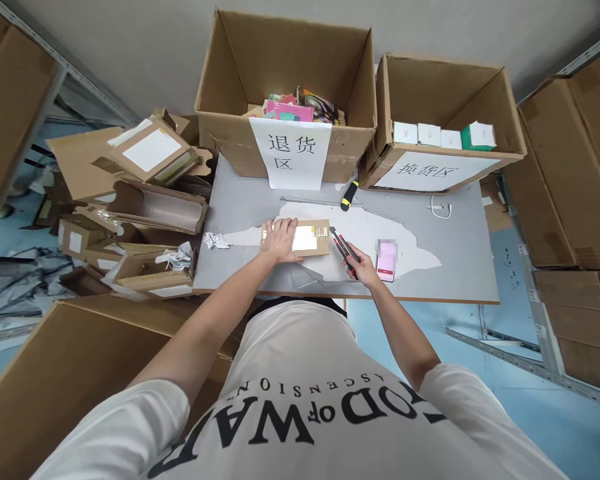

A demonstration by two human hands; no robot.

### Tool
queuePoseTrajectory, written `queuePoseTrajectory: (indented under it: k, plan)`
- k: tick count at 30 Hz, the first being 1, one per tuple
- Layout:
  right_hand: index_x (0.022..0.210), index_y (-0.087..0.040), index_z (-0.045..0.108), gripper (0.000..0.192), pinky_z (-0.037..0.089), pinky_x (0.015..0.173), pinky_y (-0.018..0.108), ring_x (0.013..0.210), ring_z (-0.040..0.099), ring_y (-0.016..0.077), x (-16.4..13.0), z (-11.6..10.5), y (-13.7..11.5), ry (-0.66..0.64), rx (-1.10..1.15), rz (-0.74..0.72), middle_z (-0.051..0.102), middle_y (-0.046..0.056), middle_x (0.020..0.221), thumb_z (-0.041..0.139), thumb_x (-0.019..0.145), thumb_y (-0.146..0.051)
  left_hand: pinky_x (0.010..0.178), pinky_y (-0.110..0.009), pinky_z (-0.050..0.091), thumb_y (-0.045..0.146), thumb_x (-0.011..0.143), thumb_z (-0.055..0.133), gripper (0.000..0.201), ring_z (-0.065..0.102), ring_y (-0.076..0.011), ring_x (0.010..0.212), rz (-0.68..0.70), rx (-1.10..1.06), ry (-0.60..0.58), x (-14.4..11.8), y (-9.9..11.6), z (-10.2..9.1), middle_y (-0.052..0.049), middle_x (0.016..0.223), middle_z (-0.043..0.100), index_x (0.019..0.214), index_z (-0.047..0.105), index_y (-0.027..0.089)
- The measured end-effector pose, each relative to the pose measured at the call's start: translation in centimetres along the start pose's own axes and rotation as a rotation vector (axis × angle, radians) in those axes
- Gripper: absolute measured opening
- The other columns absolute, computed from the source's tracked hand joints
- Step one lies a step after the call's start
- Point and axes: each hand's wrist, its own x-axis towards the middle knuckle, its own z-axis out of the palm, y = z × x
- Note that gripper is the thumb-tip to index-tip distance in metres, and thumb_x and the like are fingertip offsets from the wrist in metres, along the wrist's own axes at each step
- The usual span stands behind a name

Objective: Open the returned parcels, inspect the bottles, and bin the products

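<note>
A small flat cardboard parcel (313, 238) with a white label lies on the grey table (445, 267), just in front of me. My left hand (279, 240) rests flat on the parcel's left end and holds it down. My right hand (364, 269) grips a red and black utility knife (341, 247), whose tip points at the parcel's right edge. A pink and white slip (387, 259) lies right beside that hand.
At the table's back stand two open cartons: a big one (285, 87) with colourful items and a paper sign, and one (445, 120) with small white boxes. A yellow-black tool (349, 195) lies before them. Torn cardboard (145, 200) is piled at the left, a crumpled paper (215, 240) nearby.
</note>
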Motion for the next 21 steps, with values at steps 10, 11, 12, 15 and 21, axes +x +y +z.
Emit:
queuePoseTrajectory:
  k: [10,11,12,15,21]
  plan:
    - [0.147,-0.024,0.034,0.077,0.030,0.037,0.020,0.039,0.040,0.0054,-2.5,-1.7,0.0,-0.107,-0.116,0.072,0.056,-0.003,0.069,0.063,0.081,-0.051,0.107,-0.055,0.014,0.066,0.049,0.072,0.120,0.035,-0.0396,0.123,-0.009,-0.018,-0.007,0.6,-0.4,0.3,-0.020,0.134,0.043,0.145,0.025,0.013]
    - [0.147,-0.024,0.035,0.077,0.031,0.037,0.020,0.040,0.040,0.0054,-2.8,-1.9,-0.1,-0.122,-0.121,0.079,0.056,-0.003,0.068,0.063,0.081,-0.051,0.107,-0.055,0.013,0.066,0.050,0.072,0.119,0.035,-0.0395,0.123,-0.008,-0.018,-0.006,0.6,-0.4,0.3,-0.020,0.134,0.043,0.145,0.025,0.013]
    - [0.147,-0.025,0.035,0.076,0.030,0.037,0.020,0.040,0.040,0.0056,-3.1,-2.2,-0.1,-0.141,-0.128,0.088,0.056,-0.003,0.068,0.063,0.081,-0.051,0.108,-0.054,0.013,0.066,0.050,0.071,0.118,0.035,-0.0393,0.123,-0.007,-0.020,-0.005,0.6,-0.4,0.3,-0.020,0.134,0.043,0.145,0.025,0.013]
    - [0.146,-0.026,0.036,0.075,0.028,0.036,0.019,0.040,0.042,0.0063,-4.0,-2.9,-0.1,-0.178,-0.152,0.134,0.056,-0.003,0.066,0.062,0.082,-0.052,0.108,-0.054,0.013,0.065,0.051,0.072,0.118,0.035,-0.0397,0.123,-0.009,-0.028,-0.014,0.5,-0.4,0.2,-0.020,0.134,0.043,0.145,0.025,0.012]
    - [0.143,-0.023,0.042,0.073,0.031,0.036,0.020,0.039,0.041,0.0067,-5.3,-2.8,0.8,-0.199,-0.185,0.144,0.059,-0.002,0.066,0.064,0.080,-0.052,0.109,-0.054,0.012,0.064,0.052,0.073,0.118,0.034,-0.0403,0.126,-0.011,-0.039,-0.025,0.5,-0.4,0.0,-0.019,0.137,0.041,0.146,0.025,0.013]
